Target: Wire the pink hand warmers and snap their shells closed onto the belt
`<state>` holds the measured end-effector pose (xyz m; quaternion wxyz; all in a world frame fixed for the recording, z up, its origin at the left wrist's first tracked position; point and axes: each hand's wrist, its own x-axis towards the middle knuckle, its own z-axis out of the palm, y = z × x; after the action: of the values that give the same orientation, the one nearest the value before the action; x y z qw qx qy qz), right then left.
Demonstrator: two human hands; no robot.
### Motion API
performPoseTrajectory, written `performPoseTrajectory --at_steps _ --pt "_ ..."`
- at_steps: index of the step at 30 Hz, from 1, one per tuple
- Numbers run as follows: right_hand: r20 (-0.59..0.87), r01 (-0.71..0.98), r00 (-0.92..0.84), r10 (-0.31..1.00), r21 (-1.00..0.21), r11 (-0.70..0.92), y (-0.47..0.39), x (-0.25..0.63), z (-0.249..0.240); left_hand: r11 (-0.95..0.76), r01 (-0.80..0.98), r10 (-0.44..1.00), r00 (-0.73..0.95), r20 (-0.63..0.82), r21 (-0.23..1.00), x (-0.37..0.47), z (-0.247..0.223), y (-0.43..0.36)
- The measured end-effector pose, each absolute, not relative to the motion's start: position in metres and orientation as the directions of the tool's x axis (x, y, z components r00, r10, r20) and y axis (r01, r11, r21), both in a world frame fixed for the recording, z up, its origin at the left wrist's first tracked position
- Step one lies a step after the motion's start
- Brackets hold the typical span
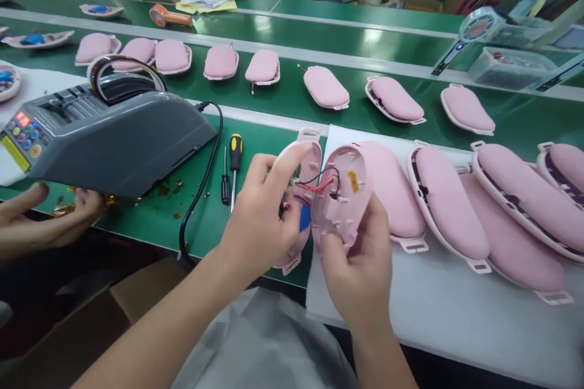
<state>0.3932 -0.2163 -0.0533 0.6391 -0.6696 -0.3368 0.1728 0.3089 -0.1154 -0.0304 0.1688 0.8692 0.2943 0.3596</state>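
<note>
Two pink shell halves, joined by red and black wires [322, 183], are held apart above the bench edge. My left hand [262, 219] is closed on the left shell half [311, 164], its fingers reaching inside near a blue part [305, 217]. My right hand [358, 261] grips the right shell half [347, 213], its inside facing up, with a yellow tape piece [353, 181] in it. Just right of it, several pink padded shells [449, 200] lie on a white sheet [438, 310].
A grey tape machine [123, 140] with a black cable [201, 194] stands at left; another person's hands [50, 216] are beneath it. Two screwdrivers [235, 155] lie beside the cable. Pink shells [326, 86] line the green belt behind. A handheld fan [477, 27] is at back right.
</note>
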Motion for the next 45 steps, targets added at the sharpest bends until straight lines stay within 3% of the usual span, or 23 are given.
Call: performPoseTrajectory --at_steps 7,11,15,21,29,32,36,40,43,45 --pt "0.052 -0.026 0.575 0.816 -0.996 0.082 -0.208 0.399 -0.06 -0.782 0.379 0.615 0.6 0.512 0.495 0.304 -0.036 -0.109" --pt "0.151 0.037 0.604 0.782 -0.986 0.162 -0.207 0.399 -0.063 -0.794 0.358 0.587 0.66 0.469 0.491 0.299 -0.031 -0.107" --pt "0.187 0.023 0.605 0.774 -0.976 0.218 -0.205 0.394 -0.065 -0.741 0.35 0.618 0.691 0.376 0.573 0.299 -0.021 -0.109" --pt "0.246 0.152 0.64 0.728 -0.969 0.194 -0.209 0.384 -0.074 -0.682 0.414 0.729 0.454 0.513 0.603 0.31 -0.027 -0.111" --pt "0.184 0.162 0.669 0.72 -0.982 0.1 -0.208 0.384 -0.07 -0.706 0.445 0.708 0.472 0.525 0.551 0.312 -0.035 -0.114" --pt "0.154 0.158 0.675 0.722 -0.985 0.062 -0.206 0.385 -0.064 -0.669 0.433 0.741 0.457 0.492 0.604 0.314 -0.033 -0.115" --pt "0.09 0.089 0.675 0.732 -0.995 0.041 -0.205 0.387 -0.061 -0.473 0.29 0.844 0.42 0.333 0.832 0.313 -0.033 -0.108" --pt "0.118 0.083 0.643 0.757 -0.993 0.085 -0.202 0.389 -0.061 -0.024 -0.053 0.831 0.553 0.049 0.998 0.306 -0.041 -0.096" --pt "0.17 0.132 0.616 0.769 -0.985 0.112 -0.2 0.39 -0.06 0.391 -0.278 0.695 0.715 -0.083 0.877 0.307 -0.05 -0.095" --pt "0.21 0.16 0.616 0.759 -0.977 0.14 -0.198 0.39 -0.06 0.548 -0.369 0.633 0.769 -0.084 0.751 0.31 -0.054 -0.098"
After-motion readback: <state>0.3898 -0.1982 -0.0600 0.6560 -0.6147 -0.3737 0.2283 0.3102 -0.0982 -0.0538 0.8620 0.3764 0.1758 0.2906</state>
